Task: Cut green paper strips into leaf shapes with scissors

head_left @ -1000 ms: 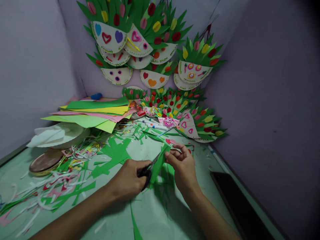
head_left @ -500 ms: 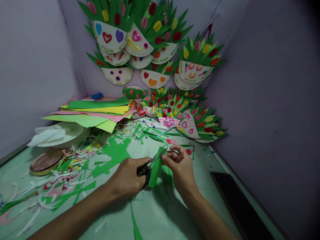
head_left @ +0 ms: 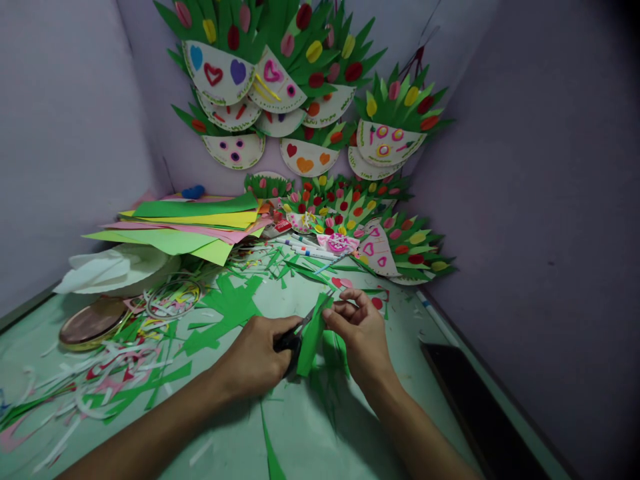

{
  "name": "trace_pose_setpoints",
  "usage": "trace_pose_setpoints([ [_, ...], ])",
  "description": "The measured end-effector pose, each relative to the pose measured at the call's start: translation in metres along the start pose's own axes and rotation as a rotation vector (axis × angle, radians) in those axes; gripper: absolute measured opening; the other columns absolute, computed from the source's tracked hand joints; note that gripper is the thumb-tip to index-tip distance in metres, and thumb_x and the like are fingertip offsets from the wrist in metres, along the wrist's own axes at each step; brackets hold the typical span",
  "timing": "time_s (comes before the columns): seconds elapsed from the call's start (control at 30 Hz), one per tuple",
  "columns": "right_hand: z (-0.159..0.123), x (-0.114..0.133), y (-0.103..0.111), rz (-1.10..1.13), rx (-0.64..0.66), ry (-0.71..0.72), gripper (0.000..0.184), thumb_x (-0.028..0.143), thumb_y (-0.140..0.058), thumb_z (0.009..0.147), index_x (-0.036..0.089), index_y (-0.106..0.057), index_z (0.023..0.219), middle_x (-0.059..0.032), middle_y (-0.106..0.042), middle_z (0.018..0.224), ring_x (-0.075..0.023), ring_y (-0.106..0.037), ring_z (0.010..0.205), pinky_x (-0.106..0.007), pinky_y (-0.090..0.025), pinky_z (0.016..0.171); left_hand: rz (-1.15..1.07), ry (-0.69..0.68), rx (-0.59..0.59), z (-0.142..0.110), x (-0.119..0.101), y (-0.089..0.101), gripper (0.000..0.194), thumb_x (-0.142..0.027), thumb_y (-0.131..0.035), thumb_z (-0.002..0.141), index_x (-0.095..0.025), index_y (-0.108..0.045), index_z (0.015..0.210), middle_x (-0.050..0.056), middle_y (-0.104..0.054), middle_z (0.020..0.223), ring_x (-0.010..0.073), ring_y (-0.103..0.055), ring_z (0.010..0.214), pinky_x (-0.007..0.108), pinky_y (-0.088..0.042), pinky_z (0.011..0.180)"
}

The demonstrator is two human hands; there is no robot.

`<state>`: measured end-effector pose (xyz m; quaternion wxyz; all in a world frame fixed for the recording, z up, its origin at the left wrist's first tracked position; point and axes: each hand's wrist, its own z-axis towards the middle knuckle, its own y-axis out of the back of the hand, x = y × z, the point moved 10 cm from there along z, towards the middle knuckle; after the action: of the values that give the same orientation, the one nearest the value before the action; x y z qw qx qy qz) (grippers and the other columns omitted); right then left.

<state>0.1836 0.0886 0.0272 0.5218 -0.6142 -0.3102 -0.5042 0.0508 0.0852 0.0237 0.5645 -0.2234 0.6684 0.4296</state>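
Black-handled scissors (head_left: 289, 345) are gripped in my left hand (head_left: 260, 355), its fingers closed round the handles. Their blades point up and away, lying against the edge of a folded-looking green paper piece (head_left: 312, 343). My right hand (head_left: 361, 327) pinches that paper near its upper end between thumb and fingers. Below both hands, more green paper scraps lie in shadow on the table (head_left: 225, 433). A larger cut green paper piece (head_left: 227, 310) rests to the left of my left hand.
Paper trimmings (head_left: 115, 370) and a round gold-rimmed lid (head_left: 94, 322) lie at left, below stacked coloured paper sheets (head_left: 195, 230). Markers (head_left: 313, 250) and paper-plate flower crafts (head_left: 380, 247) stand at the back. A dark phone-like slab (head_left: 480, 407) lies at right. More plate crafts (head_left: 220, 73) hang on the wall.
Almost nothing has moved. The scissors' blades and handles seem slightly closer together at the green paper's edge; both hands hold nearly the same place.
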Motion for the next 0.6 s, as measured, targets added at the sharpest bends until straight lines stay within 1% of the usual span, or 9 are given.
trace_pose_setpoints([
  [0.17,-0.001,-0.001,0.0,0.008,-0.019,-0.002,0.038,0.018,-0.073,0.054,0.02,-0.045,0.079,0.0095,-0.056,0.053,-0.0071,-0.05,0.049,-0.02,-0.04,0.05,-0.077,-0.006,0.057,0.002,0.0,-0.009,0.014,-0.013,-0.05,0.072,-0.011,-0.062,0.079,-0.001,-0.055,0.071,0.0096,-0.046,0.063,0.018,-0.035,0.054],
  [0.23,-0.002,-0.003,-0.001,-0.003,-0.022,-0.012,0.039,0.018,-0.073,0.054,0.021,-0.045,0.08,0.0091,-0.057,0.054,-0.0074,-0.05,0.049,-0.019,-0.039,0.05,-0.154,0.005,0.048,0.002,0.002,-0.01,0.013,-0.014,-0.052,0.071,-0.011,-0.063,0.078,-0.001,-0.054,0.068,0.0086,-0.045,0.06,0.017,-0.034,0.052],
  [0.3,-0.004,-0.008,-0.005,-0.029,-0.005,-0.047,0.04,0.019,-0.073,0.054,0.021,-0.044,0.083,0.0087,-0.057,0.054,-0.0083,-0.05,0.048,-0.02,-0.037,0.048,-0.25,0.051,0.034,0.003,0.006,-0.011,0.014,-0.016,-0.054,0.069,-0.01,-0.064,0.078,-0.002,-0.051,0.06,0.0072,-0.043,0.052,0.017,-0.034,0.047],
  [0.43,-0.009,-0.018,-0.012,-0.078,0.024,-0.138,0.042,0.025,-0.072,0.055,0.021,-0.042,0.085,0.0087,-0.056,0.052,-0.008,-0.046,0.043,-0.019,-0.034,0.044,-0.386,0.156,-0.024,0.004,0.016,-0.008,0.019,-0.017,-0.058,0.064,-0.01,-0.065,0.079,-0.005,-0.046,0.051,0.0052,-0.039,0.042,0.016,-0.034,0.041],
  [0.53,-0.009,-0.017,-0.009,-0.083,-0.01,-0.123,0.042,0.025,-0.073,0.054,0.021,-0.042,0.083,0.0097,-0.053,0.049,-0.0063,-0.043,0.042,-0.018,-0.032,0.044,-0.423,0.196,-0.089,0.006,0.021,-0.002,0.023,-0.016,-0.06,0.058,-0.009,-0.066,0.079,-0.006,-0.046,0.047,0.0048,-0.04,0.039,0.016,-0.036,0.039],
  [0.6,-0.008,-0.017,-0.01,-0.085,-0.002,-0.112,0.041,0.024,-0.073,0.054,0.021,-0.042,0.082,0.0098,-0.053,0.049,-0.0057,-0.041,0.041,-0.017,-0.03,0.043,-0.405,0.233,-0.163,0.007,0.026,0.007,0.032,-0.017,-0.062,0.056,-0.008,-0.066,0.086,-0.005,-0.049,0.044,0.0057,-0.041,0.035,0.016,-0.034,0.036],
])
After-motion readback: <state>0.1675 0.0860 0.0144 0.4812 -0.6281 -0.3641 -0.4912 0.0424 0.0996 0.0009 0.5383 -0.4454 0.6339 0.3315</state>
